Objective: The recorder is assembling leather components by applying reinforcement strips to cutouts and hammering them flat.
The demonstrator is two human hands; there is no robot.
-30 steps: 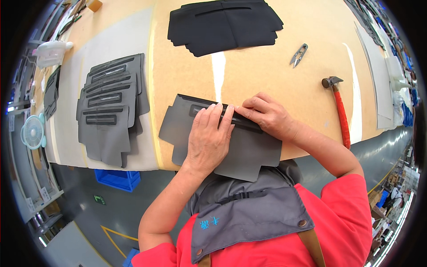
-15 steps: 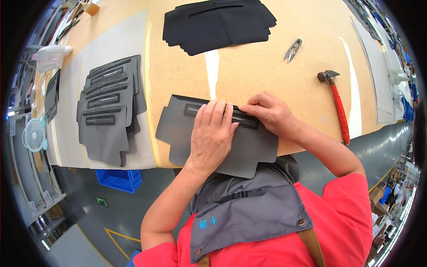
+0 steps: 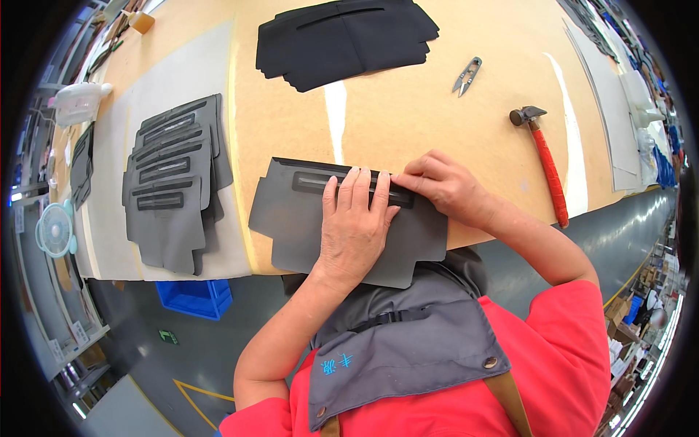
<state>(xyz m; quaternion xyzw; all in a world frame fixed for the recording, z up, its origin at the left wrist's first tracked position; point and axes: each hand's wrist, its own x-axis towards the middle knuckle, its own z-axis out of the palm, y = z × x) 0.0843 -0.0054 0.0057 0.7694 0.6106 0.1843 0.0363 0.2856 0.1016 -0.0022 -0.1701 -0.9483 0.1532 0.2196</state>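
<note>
A dark grey flat panel [image 3: 298, 226] with notched corners and a long framed slot lies at the table's near edge, partly overhanging it. My left hand [image 3: 354, 226] rests flat on the panel, fingers stretched across the slot toward the far edge and hiding part of both. Just right of those fingertips, my right hand [image 3: 444, 186] pinches the panel's far edge between thumb and forefinger. A narrow black strip or fold [image 3: 313, 167] runs along that edge.
Overlapping slotted grey panels [image 3: 169, 226] lie on the left. Black panels [image 3: 342, 47] are stacked at the far side. Thread snips [image 3: 467, 76] and a red-handled hammer [image 3: 547, 167] lie on the right. A blue crate [image 3: 195, 298] stands below the table's front edge.
My left hand has slid slightly right along the panel, its fingers a little more spread. My right hand keeps its pinch on the edge. The whole view has shifted a little.
</note>
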